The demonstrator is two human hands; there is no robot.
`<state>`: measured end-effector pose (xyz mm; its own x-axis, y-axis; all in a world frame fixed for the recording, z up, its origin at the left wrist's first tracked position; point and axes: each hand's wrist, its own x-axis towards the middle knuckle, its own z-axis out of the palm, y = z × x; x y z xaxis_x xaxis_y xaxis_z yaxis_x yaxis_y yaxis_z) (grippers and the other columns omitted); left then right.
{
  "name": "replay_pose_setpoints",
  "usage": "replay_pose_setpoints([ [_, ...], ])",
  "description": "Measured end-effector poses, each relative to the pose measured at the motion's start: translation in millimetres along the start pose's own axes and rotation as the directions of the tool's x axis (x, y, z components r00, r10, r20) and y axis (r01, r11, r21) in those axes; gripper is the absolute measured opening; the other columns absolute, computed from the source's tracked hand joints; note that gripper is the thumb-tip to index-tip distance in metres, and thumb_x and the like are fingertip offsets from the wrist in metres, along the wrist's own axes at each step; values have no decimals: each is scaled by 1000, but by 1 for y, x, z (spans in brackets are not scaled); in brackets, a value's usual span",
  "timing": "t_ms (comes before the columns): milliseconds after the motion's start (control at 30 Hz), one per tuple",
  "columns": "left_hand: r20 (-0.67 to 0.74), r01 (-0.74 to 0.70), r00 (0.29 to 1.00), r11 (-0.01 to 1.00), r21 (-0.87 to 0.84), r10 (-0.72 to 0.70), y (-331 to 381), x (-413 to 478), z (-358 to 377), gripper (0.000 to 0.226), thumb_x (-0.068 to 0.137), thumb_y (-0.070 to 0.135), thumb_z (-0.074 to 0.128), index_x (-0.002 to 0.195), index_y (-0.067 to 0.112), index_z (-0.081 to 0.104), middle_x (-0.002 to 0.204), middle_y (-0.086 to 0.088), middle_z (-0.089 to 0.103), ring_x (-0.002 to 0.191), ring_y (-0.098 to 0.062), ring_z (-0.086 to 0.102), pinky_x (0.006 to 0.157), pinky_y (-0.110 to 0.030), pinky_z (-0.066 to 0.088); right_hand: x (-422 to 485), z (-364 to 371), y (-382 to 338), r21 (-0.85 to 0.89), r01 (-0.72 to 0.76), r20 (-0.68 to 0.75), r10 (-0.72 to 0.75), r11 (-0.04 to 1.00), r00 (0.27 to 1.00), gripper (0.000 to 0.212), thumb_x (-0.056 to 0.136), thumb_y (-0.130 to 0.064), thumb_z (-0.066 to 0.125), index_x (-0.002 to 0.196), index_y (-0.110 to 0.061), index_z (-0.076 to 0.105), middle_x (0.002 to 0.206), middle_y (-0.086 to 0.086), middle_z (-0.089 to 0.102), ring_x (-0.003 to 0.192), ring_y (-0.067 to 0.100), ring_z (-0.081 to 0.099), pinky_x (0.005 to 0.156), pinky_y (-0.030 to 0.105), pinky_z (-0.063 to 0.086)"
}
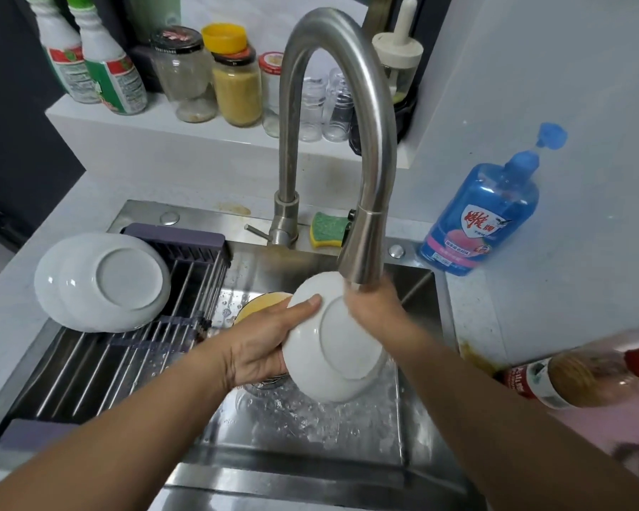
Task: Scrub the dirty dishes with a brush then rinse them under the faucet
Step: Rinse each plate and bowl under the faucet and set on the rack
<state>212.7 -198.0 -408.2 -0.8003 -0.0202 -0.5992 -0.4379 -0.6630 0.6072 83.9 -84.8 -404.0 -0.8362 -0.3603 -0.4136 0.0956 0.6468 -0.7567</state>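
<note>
Left hand grips white plate by its left rim, thumb across the back. Right hand seems to touch the top edge; motion-blurred, can't tell its grip. Plate tilted, underside toward camera, just under faucet head, over sink.

head view | looks down, close | over sink

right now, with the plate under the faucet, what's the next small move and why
Probably rotate the white plate a little in the left hand so the rest of its rim passes under the spray head. Its underside faces the camera, the left hand grips its left edge, and the blurred right hand is at the upper rim, directly below the spray head.
</note>
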Motion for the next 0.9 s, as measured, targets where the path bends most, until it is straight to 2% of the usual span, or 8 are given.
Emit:
replay_pose_setpoints([
  [100,-59,-41,998,986,-161,32,-13,7,8,39,100,39,56,131,16,62,123,-20,71,110,-37,70,92,-61,55,-14,30,0,-346,175,112,-145,922,983,55,106,-48,13,154,-29,29,158,4,40,143,40,38,121,57,23],
  [133,-71,-48,997,977,-209,33,-16,8,11,40,101,41,54,131,16,63,124,-20,70,112,-37,69,94,-61,54,-17,36,1,-337,215,123,-183,917,975,62,102,-54,2,155,-35,28,163,-4,34,149,34,32,123,56,14],
  [200,-105,-70,994,948,-311,40,-18,9,13,43,102,42,52,131,13,64,125,-20,70,114,-36,68,99,-59,52,-22,42,5,-319,242,132,-210,916,969,62,102,-60,5,156,-41,28,166,-7,27,154,23,22,126,51,3],
  [400,-213,-71,974,783,-618,-79,-24,14,5,57,98,40,62,138,0,57,131,-21,66,123,-33,64,112,-41,46,-55,65,37,-466,462,118,-464,755,878,68,99,-58,6,152,-36,42,162,-6,33,152,14,21,126,43,8],
  [500,-305,-154,951,764,-627,-59,-25,13,7,47,101,32,58,130,-5,58,115,-26,71,102,-36,73,89,-45,61,-49,59,52,-449,443,17,-488,776,873,63,100,-59,18,145,-33,55,154,-4,46,144,20,36,122,45,24],
  [600,-331,-213,944,761,-612,-3,-24,7,5,35,103,26,55,120,-4,58,97,-27,75,76,-37,76,59,-56,61,-39,47,57,-229,327,-77,-352,917,933,60,102,-57,21,147,-32,51,154,-2,45,141,21,39,118,45,32],
  [733,-248,-159,969,802,-576,14,-24,-3,-8,37,101,25,56,129,0,57,116,-24,72,96,-40,74,74,-71,53,-14,29,43,138,-33,-24,36,990,999,52,104,-53,33,146,-28,52,142,3,54,127,23,51,111,42,40],
  [900,-172,-80,985,891,-448,2,-25,-9,-22,39,99,24,56,132,2,59,126,-20,69,106,-36,72,80,-61,59,5,2,33,339,-367,126,344,866,930,50,86,-58,63,109,-15,73,99,12,77,94,34,72,93,49,57],
])
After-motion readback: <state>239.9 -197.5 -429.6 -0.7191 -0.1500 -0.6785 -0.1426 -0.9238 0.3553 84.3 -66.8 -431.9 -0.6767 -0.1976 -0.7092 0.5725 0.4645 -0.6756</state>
